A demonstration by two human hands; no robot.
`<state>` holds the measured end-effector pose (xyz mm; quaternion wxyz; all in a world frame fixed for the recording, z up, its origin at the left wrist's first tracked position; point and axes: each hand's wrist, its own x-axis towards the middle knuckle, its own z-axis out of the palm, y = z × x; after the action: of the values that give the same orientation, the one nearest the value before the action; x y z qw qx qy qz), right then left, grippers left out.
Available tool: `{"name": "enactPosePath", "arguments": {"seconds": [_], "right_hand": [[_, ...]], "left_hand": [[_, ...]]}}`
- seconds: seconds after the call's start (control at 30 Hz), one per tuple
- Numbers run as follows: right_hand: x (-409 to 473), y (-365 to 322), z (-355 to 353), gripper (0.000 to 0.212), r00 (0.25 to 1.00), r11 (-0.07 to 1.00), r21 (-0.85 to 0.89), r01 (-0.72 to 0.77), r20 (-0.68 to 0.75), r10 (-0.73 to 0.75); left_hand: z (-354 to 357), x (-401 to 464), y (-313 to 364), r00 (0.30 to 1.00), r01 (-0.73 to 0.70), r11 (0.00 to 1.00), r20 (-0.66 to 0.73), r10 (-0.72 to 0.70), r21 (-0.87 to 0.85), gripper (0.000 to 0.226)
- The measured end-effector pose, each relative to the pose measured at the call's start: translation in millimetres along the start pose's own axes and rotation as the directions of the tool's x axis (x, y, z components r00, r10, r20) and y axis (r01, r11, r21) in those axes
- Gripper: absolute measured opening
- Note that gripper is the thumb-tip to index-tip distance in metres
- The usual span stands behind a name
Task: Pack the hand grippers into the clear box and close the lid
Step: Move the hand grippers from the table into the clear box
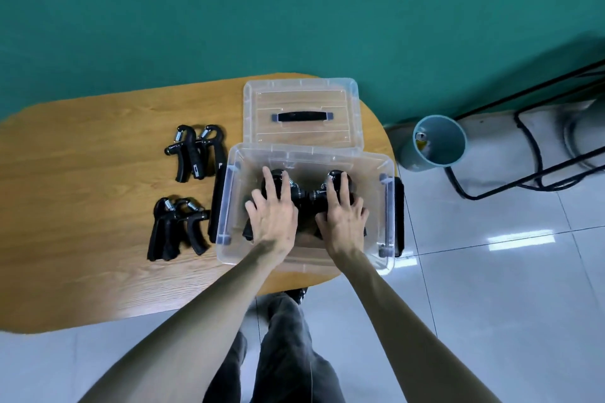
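The clear box (pixel 229 206), smooth transparent plastic with black side latches, sits on a wood-grain table (pixel 98 147). Inside it, the left hand (pixel 273 213) and right hand (pixel 343 213) lie fingers spread, pressing flat on black spring-loaded hand grippers (pixel 304 198). Left of the box lie four more grippers (pixel 186 193). Behind the box rests the lid (pixel 301 114), unattached.

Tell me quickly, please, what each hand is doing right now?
Left hand: open, fingers spread, resting on grippers inside the box.
Right hand: open, fingers spread, resting on the same grippers.
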<state>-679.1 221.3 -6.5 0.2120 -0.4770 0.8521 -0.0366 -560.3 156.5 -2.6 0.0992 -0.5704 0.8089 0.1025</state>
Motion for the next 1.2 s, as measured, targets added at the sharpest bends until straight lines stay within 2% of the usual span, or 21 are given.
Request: {"name": "enactPosePath", "arguments": {"seconds": [0.37,0.53,0.73,0.93,1.03,1.2], "right_hand": [[10,6,21,0.084,0.998,1.0,0.012,0.016,-0.063,-0.015],[12,3,20,0.084,0.999,0.999,-0.043,-0.003,-0.035,0.002],[6,-17,7,0.069,0.993,0.995,-0.098,0.001,-0.114,-0.013],[-2,-49,-7,0.057,0.983,0.99,-0.137,0.035,-0.176,-0.059],[-12,-84,-15,0.055,0.977,0.987,-0.147,0.062,-0.191,-0.09],[-42,-143,-14,0.049,0.964,0.964,-0.209,0.163,-0.175,-0.2]], "left_hand": [[17,20,6,0.999,0.031,0.999,0.035,-0.031,-0.009,0.073],[17,19,-1,0.999,0.014,0.998,0.034,-0.012,-0.059,0.069],[-1,15,-17,1.0,-0.029,0.996,0.0,0.029,-0.082,0.067],[-34,10,-55,0.961,-0.263,0.965,-0.087,0.262,0.011,0.06],[-45,-1,-85,0.951,-0.277,0.961,-0.142,0.274,0.001,0.055],[-55,-23,-156,0.965,-0.25,0.968,-0.089,0.248,-0.018,0.055]]}}
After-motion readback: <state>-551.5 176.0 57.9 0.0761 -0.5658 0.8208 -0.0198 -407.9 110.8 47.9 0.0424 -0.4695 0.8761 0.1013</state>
